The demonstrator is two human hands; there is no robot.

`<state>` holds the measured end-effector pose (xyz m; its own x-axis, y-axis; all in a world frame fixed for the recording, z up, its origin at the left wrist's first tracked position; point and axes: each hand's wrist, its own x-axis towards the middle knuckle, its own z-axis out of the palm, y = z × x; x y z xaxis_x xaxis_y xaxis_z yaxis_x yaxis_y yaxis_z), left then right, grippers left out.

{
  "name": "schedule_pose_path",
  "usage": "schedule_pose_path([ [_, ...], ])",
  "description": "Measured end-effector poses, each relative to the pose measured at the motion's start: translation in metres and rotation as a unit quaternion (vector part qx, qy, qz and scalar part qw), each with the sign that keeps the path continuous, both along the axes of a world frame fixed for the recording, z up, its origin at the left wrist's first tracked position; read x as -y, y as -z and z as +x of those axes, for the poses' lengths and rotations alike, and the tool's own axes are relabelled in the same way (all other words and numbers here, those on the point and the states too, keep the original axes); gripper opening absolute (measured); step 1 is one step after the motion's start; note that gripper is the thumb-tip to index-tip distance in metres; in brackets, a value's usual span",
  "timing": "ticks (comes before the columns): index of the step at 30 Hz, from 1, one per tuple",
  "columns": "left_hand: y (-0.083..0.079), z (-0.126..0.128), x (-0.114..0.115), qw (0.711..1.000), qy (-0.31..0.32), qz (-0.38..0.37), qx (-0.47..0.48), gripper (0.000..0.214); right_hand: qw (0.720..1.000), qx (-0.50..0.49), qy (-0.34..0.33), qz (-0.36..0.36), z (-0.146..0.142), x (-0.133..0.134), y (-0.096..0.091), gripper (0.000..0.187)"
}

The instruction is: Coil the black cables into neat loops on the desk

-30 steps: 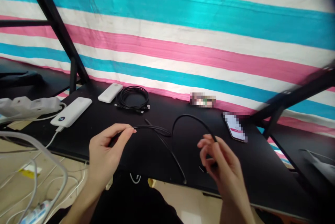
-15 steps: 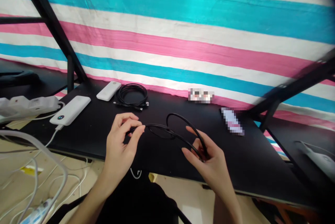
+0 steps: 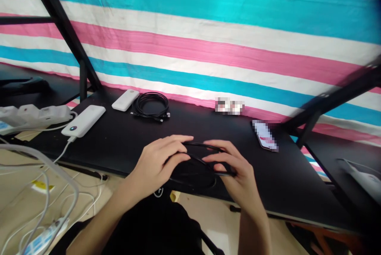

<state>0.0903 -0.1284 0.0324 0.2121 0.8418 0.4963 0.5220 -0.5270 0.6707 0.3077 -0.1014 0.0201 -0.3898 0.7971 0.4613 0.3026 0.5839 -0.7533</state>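
Observation:
Loops of a thin black cable [image 3: 200, 161] stretch between my two hands, above the front part of the black table [image 3: 113, 143]. My left hand [image 3: 165, 159] pinches the cable between thumb and fingers at the left of the loops. On the right, my right hand [image 3: 235, 163] is curled round the other side of the loops. One loop hangs below the hands, over the table's front edge. A second black cable, coiled [image 3: 152, 105], lies farther back with its plugs toward me. The ends of the held cable are hidden.
Two white power banks [image 3: 125, 100] [image 3: 84, 121] lie at the left, the nearer one with a white cord. A white power strip [image 3: 35, 116] stands beyond it. A phone [image 3: 264, 135] and a blurred small item [image 3: 229, 106] lie at the right. Black frame posts [image 3: 64, 28] flank the table.
My left hand has moved right, closer to my right hand. The cable between them is now gathered into rounder loops, one hanging lower than before.

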Motion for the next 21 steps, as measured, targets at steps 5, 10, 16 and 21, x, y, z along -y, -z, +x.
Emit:
schedule_pose_path([
  [5, 0.004, -0.019, -0.009, 0.973, -0.137, -0.067, 0.171, 0.021, 0.986, -0.115, 0.117, -0.010, 0.024, -0.012, 0.012, 0.019],
  [10, 0.013, -0.036, -0.012, 0.947, -0.243, -0.099, 0.183, 0.021, 0.968, -0.154, 0.118, -0.161, 0.054, -0.010, 0.026, 0.026],
  [16, 0.008, -0.014, -0.007, 0.960, -0.246, -0.083, 0.107, 0.019, 0.987, -0.041, 0.010, -0.156, 0.037, 0.005, 0.007, 0.022],
  [21, -0.003, -0.002, 0.006, 0.977, -0.203, -0.071, 0.012, 0.022, 0.995, -0.013, 0.101, -0.019, 0.020, 0.005, -0.005, 0.020],
])
